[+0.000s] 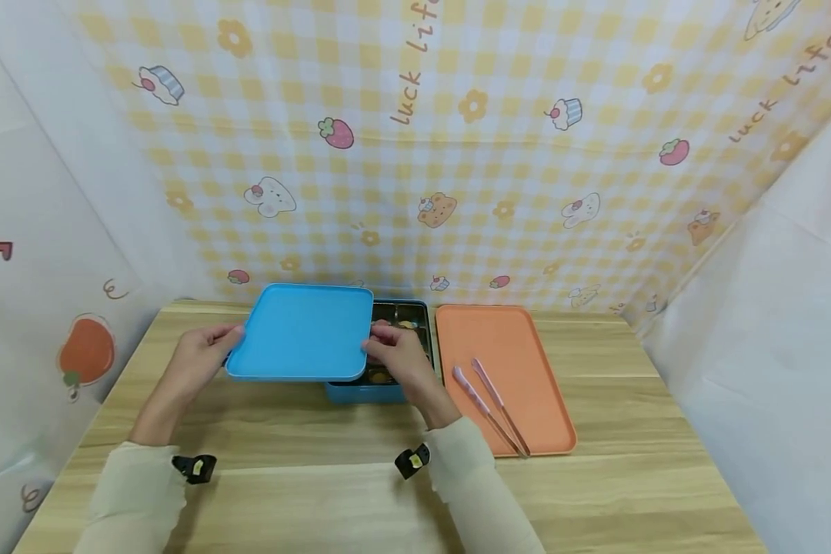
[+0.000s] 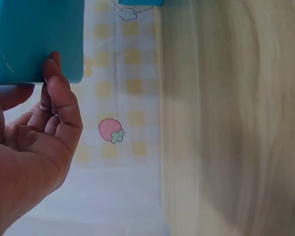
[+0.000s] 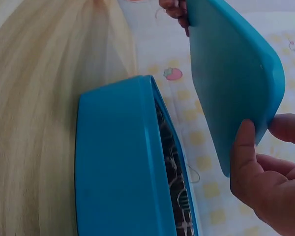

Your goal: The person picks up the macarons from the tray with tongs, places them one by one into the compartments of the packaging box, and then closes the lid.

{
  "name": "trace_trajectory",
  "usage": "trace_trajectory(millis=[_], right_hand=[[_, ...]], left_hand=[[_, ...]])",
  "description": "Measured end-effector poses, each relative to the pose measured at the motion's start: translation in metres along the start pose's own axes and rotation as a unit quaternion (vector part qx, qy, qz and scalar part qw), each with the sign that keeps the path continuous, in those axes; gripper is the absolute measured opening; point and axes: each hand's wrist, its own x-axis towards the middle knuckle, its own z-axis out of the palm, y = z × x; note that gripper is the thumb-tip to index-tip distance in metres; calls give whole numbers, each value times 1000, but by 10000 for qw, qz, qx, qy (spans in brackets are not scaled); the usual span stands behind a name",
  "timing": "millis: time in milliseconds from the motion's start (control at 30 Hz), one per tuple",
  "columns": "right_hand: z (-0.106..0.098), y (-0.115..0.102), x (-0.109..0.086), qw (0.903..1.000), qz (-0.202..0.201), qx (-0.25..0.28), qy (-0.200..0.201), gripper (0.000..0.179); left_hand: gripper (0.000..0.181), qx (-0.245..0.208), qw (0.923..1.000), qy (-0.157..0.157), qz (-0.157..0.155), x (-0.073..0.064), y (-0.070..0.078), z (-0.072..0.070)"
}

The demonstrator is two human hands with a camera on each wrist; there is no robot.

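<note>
A flat blue lid (image 1: 301,331) with rounded corners is held up between both hands, above and left of a blue box. My left hand (image 1: 197,358) pinches its left edge, thumb on one face and fingers on the other, as the left wrist view shows. At the opposite edge my right hand (image 1: 405,362) pinches it between thumb and fingers. The blue box (image 3: 113,162) stands uncovered on the table. Dark compartments inside hold small items, too small to tell, and the lid and right hand hide part of them.
To the box's right lies an orange tray (image 1: 481,331). On it rest metal tongs (image 1: 492,408) with pale pink ends, their near end at the tray's front rim. The wooden table (image 1: 616,408) meets a checked cloth (image 1: 512,238) at the back and white cloth at the sides.
</note>
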Motion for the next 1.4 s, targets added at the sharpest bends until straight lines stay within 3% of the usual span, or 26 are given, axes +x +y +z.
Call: trace_trajectory(millis=[167, 400, 733, 1100, 1400], right_hand=[[-10, 2, 4, 9999, -53, -109, 8, 39], [-28, 1, 2, 9992, 334, -228, -45, 34], [-44, 4, 2, 9987, 71, -510, 47, 36], [-58, 6, 2, 9934, 262, -919, 632, 35], [-73, 1, -2, 9916, -87, -1039, 762, 29]], left_hand=[[61, -60, 9997, -116, 182, 3, 7, 6], [55, -161, 9989, -355, 248, 6, 9, 17], [52, 116, 9961, -758, 443, 11, 21, 27], [49, 223, 9940, -989, 419, 16, 33, 40], [53, 83, 9917, -1254, 273, 24, 46, 48]])
